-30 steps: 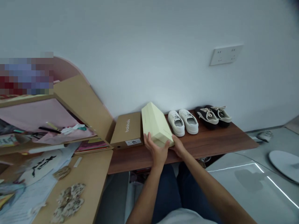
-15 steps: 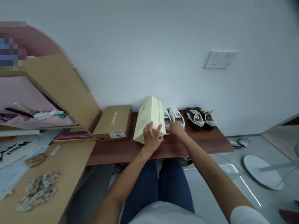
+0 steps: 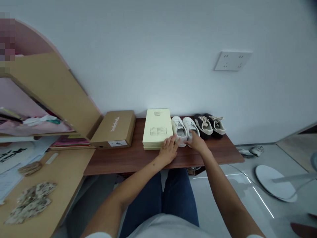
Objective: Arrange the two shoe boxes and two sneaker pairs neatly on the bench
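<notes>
A pale yellow box [image 3: 157,127] lies flat on the dark wooden bench [image 3: 138,158], label side up. My left hand [image 3: 169,150] rests at the box's front right corner, fingers stretched out, with the fingertips at the heel of the left white shoe [image 3: 179,130]. My right hand [image 3: 197,142] lies with its fingers on the heel of the right white shoe [image 3: 190,126], not wrapped round it. Neither hand holds anything.
A brown cardboard shoebox [image 3: 114,129] sits left of the yellow box. A pair of dark shoes [image 3: 210,125] stands right of the white pair. A light wooden desk [image 3: 61,178] with papers and a slanted shelf is at left. A round white base [image 3: 274,181] stands on the floor.
The yellow box, held tilted on its edge by my left hand, now lies flat on the bench. My left hand has let go and slid toward the white shoes. My right hand stays at the shoes.
</notes>
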### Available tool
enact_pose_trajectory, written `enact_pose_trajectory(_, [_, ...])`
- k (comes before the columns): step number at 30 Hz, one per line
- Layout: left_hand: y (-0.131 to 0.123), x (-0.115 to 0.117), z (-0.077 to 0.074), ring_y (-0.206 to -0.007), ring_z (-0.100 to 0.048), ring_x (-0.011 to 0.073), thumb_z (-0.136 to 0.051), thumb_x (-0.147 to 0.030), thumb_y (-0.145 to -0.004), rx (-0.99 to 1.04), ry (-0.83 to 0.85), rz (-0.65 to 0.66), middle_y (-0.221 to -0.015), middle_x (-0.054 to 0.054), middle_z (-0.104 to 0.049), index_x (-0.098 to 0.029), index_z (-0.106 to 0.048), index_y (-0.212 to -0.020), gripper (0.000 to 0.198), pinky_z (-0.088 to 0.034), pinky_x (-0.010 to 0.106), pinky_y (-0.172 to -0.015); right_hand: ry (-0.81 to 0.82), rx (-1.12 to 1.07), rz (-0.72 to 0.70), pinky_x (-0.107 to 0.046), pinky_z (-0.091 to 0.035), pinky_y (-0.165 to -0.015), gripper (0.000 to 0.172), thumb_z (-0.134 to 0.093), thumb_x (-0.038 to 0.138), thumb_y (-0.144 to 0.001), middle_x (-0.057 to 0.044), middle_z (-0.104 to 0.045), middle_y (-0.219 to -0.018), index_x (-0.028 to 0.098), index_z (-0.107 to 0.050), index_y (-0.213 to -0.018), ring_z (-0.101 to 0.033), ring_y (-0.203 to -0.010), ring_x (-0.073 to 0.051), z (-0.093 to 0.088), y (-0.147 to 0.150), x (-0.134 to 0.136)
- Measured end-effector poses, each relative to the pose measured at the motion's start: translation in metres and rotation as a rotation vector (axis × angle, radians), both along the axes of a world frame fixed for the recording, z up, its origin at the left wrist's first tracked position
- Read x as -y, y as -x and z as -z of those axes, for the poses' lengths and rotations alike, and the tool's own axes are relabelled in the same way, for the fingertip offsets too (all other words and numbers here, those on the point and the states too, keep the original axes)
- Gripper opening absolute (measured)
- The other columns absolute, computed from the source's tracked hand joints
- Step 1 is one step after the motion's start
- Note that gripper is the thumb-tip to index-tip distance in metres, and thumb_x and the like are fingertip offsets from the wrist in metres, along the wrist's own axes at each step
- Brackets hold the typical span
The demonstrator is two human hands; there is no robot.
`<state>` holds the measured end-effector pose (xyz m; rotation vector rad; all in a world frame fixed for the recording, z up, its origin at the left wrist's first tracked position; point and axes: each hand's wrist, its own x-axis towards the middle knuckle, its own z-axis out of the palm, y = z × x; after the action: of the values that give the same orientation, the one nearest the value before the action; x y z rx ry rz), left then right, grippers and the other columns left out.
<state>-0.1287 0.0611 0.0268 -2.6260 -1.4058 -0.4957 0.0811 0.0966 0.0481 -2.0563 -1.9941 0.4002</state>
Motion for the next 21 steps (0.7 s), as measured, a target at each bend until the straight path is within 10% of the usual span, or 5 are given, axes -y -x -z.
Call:
enact_pose_trajectory(5, [-0.088,-0.029,-0.046,-0.112,-0.071,0.0304,-0.051,-0.022,-0.098,0.076,0.383,-0.23,-0.133,0.026,-0.064,-0.007,-0.048,-0.145,0.05,-0.057,0.039,-0.089,-0.167,-0.202,0.088,-0.036,-0.046,-0.085,0.018,-0.055,0.032,-0.09,-0.015,-0.071,-0.103,0.017,-0.065,-0.095,-0.064,-0.098,-0.028,0.004,-0.028,-0.001])
enact_pose_trajectory(10, [-0.109,-0.062,-0.069,-0.109,-0.071,0.0314,-0.037,-0.01,-0.098,0.265,0.434,-0.303,-0.107,0.021,-0.073,-0.01,-0.066,-0.115,0.033,-0.054,0.041,-0.091,-0.378,-0.784,0.338,-0.031,-0.048,-0.072,0.033,-0.048,0.053,-0.088,-0.002,-0.06,-0.078,0.021,-0.057,-0.086,-0.055,-0.076,-0.019,0.02,-0.06,0.008])
enact_pose_trajectory(15, [-0.084,-0.07,-0.06,-0.109,-0.07,0.0271,-0.03,-0.017,-0.102,0.767,0.226,-0.601,-0.114,0.015,-0.071,-0.018,-0.059,-0.118,0.034,-0.053,0.038,-0.093,-0.264,-1.282,0.691,-0.025,-0.046,-0.054,0.042,-0.047,0.064,-0.082,0.004,-0.051,-0.07,0.024,-0.052,-0.092,-0.05,-0.062,-0.014,0.062,-0.052,0.033])
enact_pose_trajectory(21, [-0.104,-0.065,-0.026,-0.121,-0.064,0.0262,-0.035,-0.015,-0.098,1.024,0.236,-0.593,-0.127,0.021,-0.063,-0.012,-0.051,-0.128,0.034,-0.051,0.04,-0.102,-0.051,-1.08,0.683,-0.026,-0.05,-0.05,0.044,-0.033,0.058,-0.094,0.002,-0.049,-0.064,0.021,-0.055,-0.105,-0.051,-0.057,-0.017,0.073,-0.056,0.048])
